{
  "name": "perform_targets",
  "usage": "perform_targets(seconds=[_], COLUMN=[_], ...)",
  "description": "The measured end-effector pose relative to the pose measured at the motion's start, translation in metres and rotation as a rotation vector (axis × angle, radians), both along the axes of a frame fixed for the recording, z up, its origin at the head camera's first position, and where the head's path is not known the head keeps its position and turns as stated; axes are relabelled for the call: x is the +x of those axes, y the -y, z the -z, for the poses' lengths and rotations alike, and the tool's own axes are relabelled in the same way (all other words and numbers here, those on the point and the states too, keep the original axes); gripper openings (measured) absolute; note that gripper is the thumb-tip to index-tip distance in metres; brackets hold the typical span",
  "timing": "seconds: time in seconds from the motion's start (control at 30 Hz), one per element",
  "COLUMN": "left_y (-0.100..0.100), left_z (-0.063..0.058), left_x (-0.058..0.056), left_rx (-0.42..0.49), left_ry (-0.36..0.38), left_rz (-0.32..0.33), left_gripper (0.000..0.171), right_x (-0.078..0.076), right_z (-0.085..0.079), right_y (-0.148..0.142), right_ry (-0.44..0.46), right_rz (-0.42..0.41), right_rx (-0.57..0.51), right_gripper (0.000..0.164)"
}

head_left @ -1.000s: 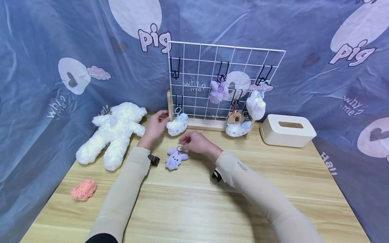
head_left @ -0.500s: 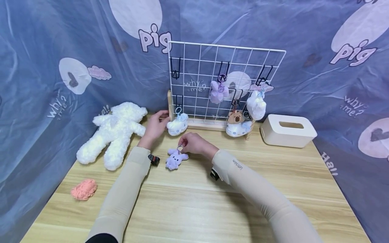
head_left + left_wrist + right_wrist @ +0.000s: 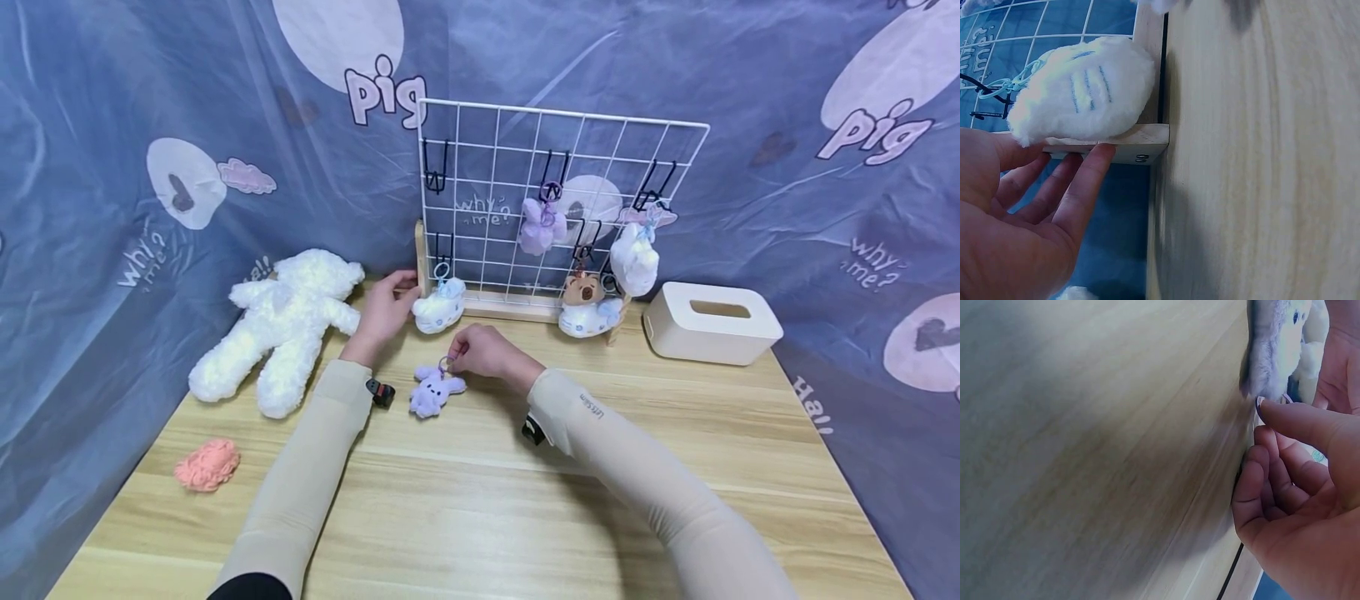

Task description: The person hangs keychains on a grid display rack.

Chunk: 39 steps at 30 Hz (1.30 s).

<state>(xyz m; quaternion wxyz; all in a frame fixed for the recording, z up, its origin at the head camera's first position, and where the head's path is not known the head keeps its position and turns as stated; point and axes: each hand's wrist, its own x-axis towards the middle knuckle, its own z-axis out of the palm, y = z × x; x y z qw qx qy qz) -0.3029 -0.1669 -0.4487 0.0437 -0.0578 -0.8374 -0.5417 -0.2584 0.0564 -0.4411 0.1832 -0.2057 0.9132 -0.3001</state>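
Observation:
A purple bunny plush keychain (image 3: 428, 393) lies face up on the table with its ring towards the rack. My right hand (image 3: 483, 350) pinches that ring between thumb and fingers; the right wrist view shows the thumb over the curled fingers. At the left end of the white wire grid rack (image 3: 517, 200), my left hand (image 3: 386, 308) touches the wooden post (image 3: 1129, 145) with nearly straight fingers. The thumb tip is partly hidden behind a white plush keychain (image 3: 1088, 90), which hangs from a lower left hook.
Other keychains hang on the rack: a purple one (image 3: 542, 227), a brown bear (image 3: 583, 290) and white ones (image 3: 634, 260). A large white plush (image 3: 288, 321) lies at left, above a pink yarn bundle (image 3: 207, 465). A white tissue box (image 3: 712, 323) stands right.
My right hand has closed on the bunny keychain's ring and shifted slightly. The left hand stays at the post, and the bunny's body lies where it was.

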Motion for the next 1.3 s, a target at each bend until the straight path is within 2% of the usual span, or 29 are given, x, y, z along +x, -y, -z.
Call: perform_targets(seconds=[0.23,0.5,0.7,0.93,1.3], left_y=[-0.001,-0.002,0.0,0.001,0.0], left_z=[-0.002,-0.001,0.0,0.001,0.001], left_x=[-0.001,-0.002,-0.002,-0.001,-0.001], left_rx=[-0.004,-0.013,-0.015,-0.004,0.021], left_ry=[-0.011,-0.02,-0.026,-0.016,-0.013], left_rz=[0.003,0.004,0.008,0.008,0.011], left_gripper=[0.042,0.043,0.044,0.044,0.043], right_x=[0.001,0.005,0.006,0.007,0.007], right_z=[-0.004,-0.016,-0.023,-0.029,-0.051], right_y=[-0.005,-0.008,-0.009,-0.011,-0.006], right_ry=[0.025,0.01,-0.045,-0.053,-0.17], right_rz=[0.013,0.026,0.015,0.018,0.002], right_rx=[-0.03,-0.042,-0.067,-0.128,-0.173], right_gripper=[0.009,0.008,0.008,0.011,0.009])
